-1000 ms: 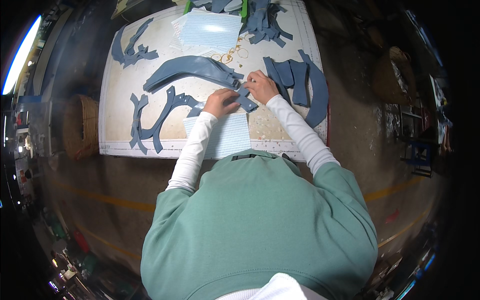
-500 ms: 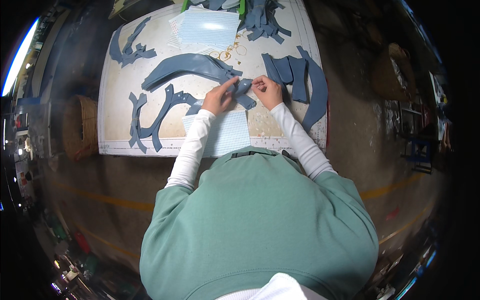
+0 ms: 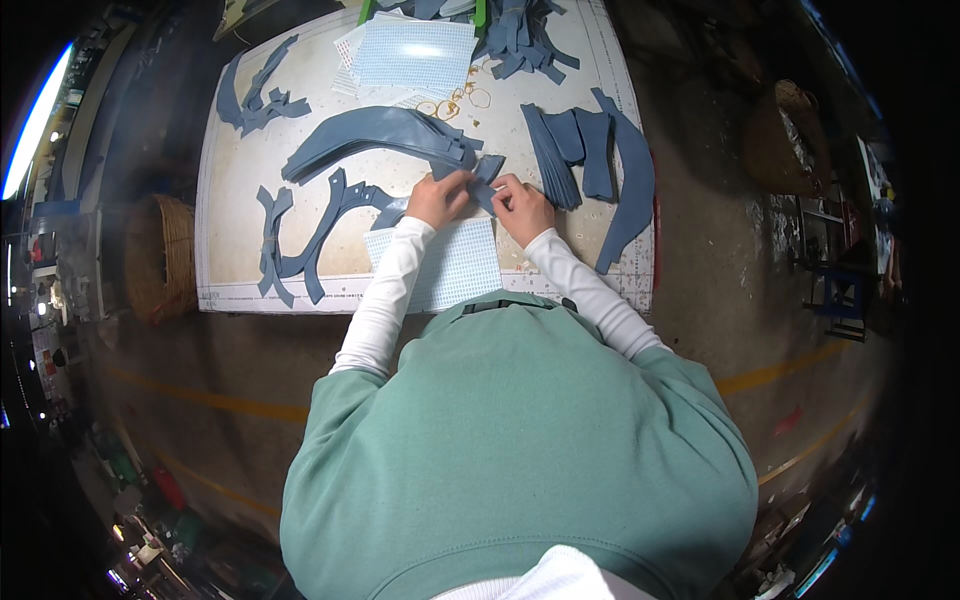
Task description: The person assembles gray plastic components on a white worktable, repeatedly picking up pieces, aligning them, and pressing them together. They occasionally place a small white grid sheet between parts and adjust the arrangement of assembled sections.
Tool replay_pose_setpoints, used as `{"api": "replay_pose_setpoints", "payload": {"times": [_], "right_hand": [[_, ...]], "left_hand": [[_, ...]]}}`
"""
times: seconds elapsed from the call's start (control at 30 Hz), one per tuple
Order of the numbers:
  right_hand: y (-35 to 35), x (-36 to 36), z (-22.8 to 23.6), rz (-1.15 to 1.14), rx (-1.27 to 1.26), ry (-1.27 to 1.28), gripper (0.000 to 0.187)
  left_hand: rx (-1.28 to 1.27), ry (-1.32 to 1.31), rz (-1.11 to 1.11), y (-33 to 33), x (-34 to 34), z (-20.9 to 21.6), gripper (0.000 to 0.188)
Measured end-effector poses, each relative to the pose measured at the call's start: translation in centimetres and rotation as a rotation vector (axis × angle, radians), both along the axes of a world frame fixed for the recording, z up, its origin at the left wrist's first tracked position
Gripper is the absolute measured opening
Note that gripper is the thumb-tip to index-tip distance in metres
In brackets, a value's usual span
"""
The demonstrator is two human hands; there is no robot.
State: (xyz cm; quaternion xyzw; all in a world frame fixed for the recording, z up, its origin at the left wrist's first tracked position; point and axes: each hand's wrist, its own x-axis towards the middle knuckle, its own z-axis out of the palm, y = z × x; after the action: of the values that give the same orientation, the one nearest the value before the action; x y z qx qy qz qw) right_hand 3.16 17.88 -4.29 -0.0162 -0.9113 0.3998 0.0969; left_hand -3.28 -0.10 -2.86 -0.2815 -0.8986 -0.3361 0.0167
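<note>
Over the middle of the table, my left hand is closed on a small blue-grey cut piece of leather-like sheet. My right hand has its fingers pinched at the lower right edge of the same piece. Anything smaller between the fingertips is too small to make out. Just beyond my left hand lies a fanned stack of long curved blue-grey pieces. A sheet of small printed stickers lies under my wrists, close to the table's front edge.
More blue-grey pieces lie at the left, the far left and the right. At the back are sticker sheets, yellowish rubber bands, a heap of pieces and a green crate. A wicker basket stands left of the table.
My right hand has moved toward me and slightly left, down to the piece's lower edge. My left index finger, stretched out before, is now bent in. The white spot on the piece no longer shows.
</note>
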Motion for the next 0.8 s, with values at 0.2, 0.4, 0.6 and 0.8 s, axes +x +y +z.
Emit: {"api": "replay_pose_setpoints", "payload": {"times": [0.2,0.4,0.6,0.8], "right_hand": [[-0.1,-0.3,0.0,0.055,0.323,0.112,0.024],[2.6,-4.4,1.1,0.177,0.101,0.046,0.031],[3.4,-8.1,2.6,0.427,0.127,0.009,0.045],[2.8,-8.4,3.1,0.459,0.233,-0.124,0.054]], "left_hand": [[-0.049,0.121,-0.063,0.0,-0.1,-0.7,0.026],[-0.087,-0.081,-0.036,0.0,0.3,0.4,0.031],[-0.103,-0.167,-0.099,-0.6,-0.1,1.3,0.039],[-0.075,-0.134,-0.096,-0.6,0.0,0.8,0.040]]}}
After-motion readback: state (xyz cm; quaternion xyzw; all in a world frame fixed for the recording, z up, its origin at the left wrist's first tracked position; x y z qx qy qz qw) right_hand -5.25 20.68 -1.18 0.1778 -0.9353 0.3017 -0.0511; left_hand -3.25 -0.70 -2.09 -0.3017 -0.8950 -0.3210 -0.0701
